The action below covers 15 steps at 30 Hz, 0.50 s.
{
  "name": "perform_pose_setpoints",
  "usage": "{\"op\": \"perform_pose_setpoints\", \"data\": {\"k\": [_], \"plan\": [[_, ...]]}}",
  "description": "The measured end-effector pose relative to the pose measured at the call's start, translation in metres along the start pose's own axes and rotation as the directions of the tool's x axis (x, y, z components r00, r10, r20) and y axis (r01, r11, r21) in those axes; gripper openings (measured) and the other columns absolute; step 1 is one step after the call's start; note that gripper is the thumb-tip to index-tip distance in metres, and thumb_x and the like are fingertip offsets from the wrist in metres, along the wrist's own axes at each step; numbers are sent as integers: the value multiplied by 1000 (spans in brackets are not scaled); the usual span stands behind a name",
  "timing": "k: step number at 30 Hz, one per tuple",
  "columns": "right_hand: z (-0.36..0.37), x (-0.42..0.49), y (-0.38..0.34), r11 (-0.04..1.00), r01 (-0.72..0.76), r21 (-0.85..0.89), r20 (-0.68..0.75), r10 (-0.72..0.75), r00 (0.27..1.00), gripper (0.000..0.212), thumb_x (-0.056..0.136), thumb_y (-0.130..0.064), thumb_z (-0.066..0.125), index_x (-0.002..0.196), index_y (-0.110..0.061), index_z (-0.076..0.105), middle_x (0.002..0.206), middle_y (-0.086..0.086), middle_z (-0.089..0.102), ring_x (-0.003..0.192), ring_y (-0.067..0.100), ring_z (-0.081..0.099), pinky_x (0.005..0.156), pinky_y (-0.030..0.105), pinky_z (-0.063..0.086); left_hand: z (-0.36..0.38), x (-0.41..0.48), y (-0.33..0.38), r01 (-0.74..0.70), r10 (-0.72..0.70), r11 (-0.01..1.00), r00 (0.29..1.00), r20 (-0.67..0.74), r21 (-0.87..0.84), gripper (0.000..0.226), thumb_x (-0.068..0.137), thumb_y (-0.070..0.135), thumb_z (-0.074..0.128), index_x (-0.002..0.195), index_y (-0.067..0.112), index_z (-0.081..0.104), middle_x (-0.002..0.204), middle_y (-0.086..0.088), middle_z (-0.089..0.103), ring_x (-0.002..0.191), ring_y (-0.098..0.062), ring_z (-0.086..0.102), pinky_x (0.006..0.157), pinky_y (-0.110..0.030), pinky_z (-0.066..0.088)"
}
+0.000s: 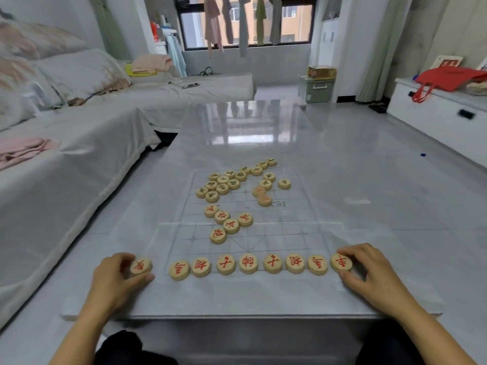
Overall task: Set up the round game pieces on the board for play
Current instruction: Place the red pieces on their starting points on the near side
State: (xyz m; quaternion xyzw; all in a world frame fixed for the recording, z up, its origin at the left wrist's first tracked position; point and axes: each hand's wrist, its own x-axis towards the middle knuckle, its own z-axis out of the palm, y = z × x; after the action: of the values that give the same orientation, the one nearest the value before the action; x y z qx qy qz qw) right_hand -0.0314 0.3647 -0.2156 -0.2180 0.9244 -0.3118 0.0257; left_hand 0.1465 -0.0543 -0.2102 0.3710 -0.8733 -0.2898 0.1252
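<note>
A thin see-through board sheet (290, 227) with a printed grid lies on the pale table. Along its near edge runs a row of round wooden pieces with red characters (247, 263). My left hand (118, 280) grips the leftmost red piece (141, 266), which sits apart from the row, left of the grid. My right hand (369, 270) holds the rightmost red piece (341, 262) at the row's end. A loose group of red pieces (226, 223) lies mid-board. A heap of black-marked pieces (232, 181) and two more red ones (262, 196) lie on the far half.
The glossy table (263, 133) stretches away from me. A sofa with a white cover (66, 154) runs close along its left side. A white cabinet with a red bag (448, 77) stands at the right. Tiled floor lies between table and cabinet.
</note>
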Motion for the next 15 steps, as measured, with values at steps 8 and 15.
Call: {"op": "perform_pose_setpoints", "data": {"k": [8, 15], "plan": [[7, 2, 1, 999, -1, -49, -40, -1, 999, 37, 71, -9, 75, 105, -17, 63, 98, -2, 55, 93, 21, 50, 84, 40, 41, -1, -9, 2, -45, 49, 993, 998, 32, -108, 34, 71, 18, 78, 102, 19, 65, 101, -3, 57, 95, -22, 56, 90, -38, 44], [6, -1, -2, 999, 46, -2, -59, -46, 997, 38, 72, -13, 73, 98, -35, 55, 93, -12, 52, 92, 21, 50, 83, 39, 40, 0, -12, 1, -79, 81, 996, 995, 59, -43, 35, 68, 28, 80, 92, 39, 57, 98, 4, 59, 98, -20, 54, 93, -47, 42]]}}
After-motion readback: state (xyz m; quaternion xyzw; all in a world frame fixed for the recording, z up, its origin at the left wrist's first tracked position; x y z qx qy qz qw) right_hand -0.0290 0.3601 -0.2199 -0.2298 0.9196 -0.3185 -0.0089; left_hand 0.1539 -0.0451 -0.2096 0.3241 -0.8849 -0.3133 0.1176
